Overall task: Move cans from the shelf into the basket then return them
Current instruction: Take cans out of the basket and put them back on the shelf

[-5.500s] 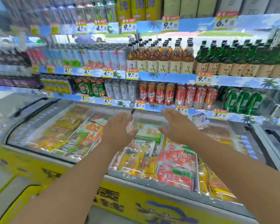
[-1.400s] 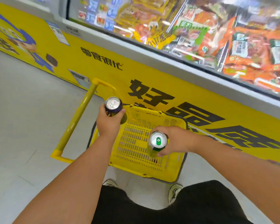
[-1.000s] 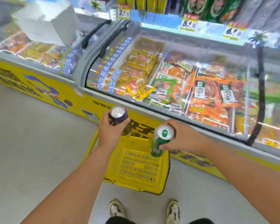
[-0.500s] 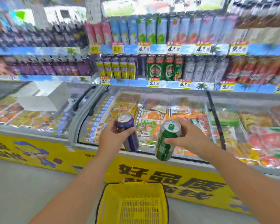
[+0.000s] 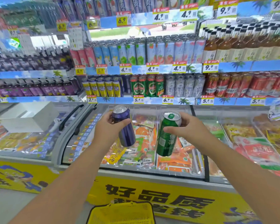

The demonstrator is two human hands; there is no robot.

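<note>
My left hand (image 5: 107, 129) grips a tall dark purple can (image 5: 125, 126), tilted with its top towards the shelf. My right hand (image 5: 189, 128) holds a tall green can (image 5: 167, 135), also tilted. Both cans hang over the glass lid of the freezer chest (image 5: 152, 173), below the lowest can shelf (image 5: 152, 100). That shelf carries rows of yellow-blue cans (image 5: 102, 87), green cans (image 5: 146, 86), silver cans (image 5: 184, 86) and red cans (image 5: 233, 86). A gap shows between the yellow-blue and green rows. The yellow basket (image 5: 121, 214) stands on the floor at the bottom edge, nothing visible inside.
The long freezer chest with sliding glass lids and black handles (image 5: 69, 117) lies between me and the shelves. A white box (image 5: 25, 118) rests on the left freezer lid. Higher shelves hold slim pastel cans (image 5: 152, 52) and bottles (image 5: 249, 46). Grey floor (image 5: 14, 206) lies at lower left.
Both cans rose out of the basket and now travel up and forward over the freezer towards the shelf. My view lifted from the floor to the shelves.
</note>
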